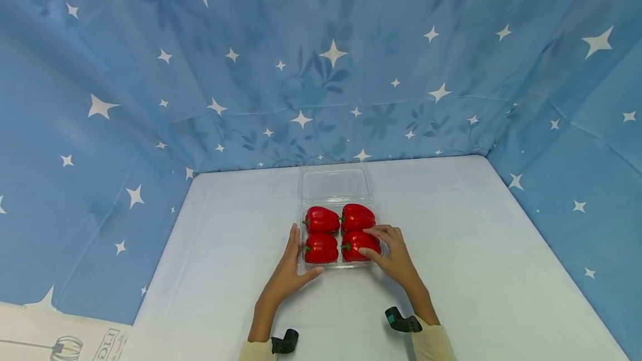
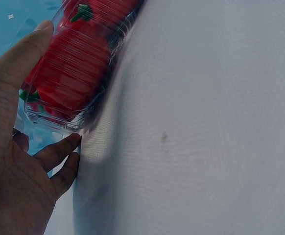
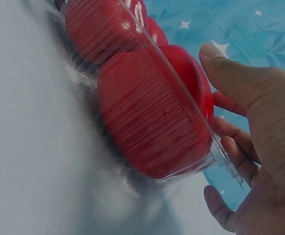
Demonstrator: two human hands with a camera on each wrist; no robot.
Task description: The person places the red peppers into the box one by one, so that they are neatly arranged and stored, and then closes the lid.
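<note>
Several red bell peppers [image 1: 321, 248] with green stems sit in two rows inside a clear plastic box [image 1: 333, 266]. Its hinged lid [image 1: 335, 184] lies folded back toward the far side. My left hand [image 1: 287, 278] rests at the box's near left corner, long fingers along the left wall and thumb spread at the front edge. With thumb and index finger my right hand [image 1: 398, 257] holds the near right bell pepper [image 1: 354, 242] from its right side. That pepper [image 3: 147, 115] is low in the box in the right wrist view; the other right fingers curl outside the wall.
The box stands on a white-covered table [image 1: 241, 222]. A blue curtain [image 1: 311, 88] with white stars surrounds the back and sides. Dark straps [image 1: 285, 342] are on both wrists. A patterned pale cloth [image 1: 65, 333] shows at the lower left.
</note>
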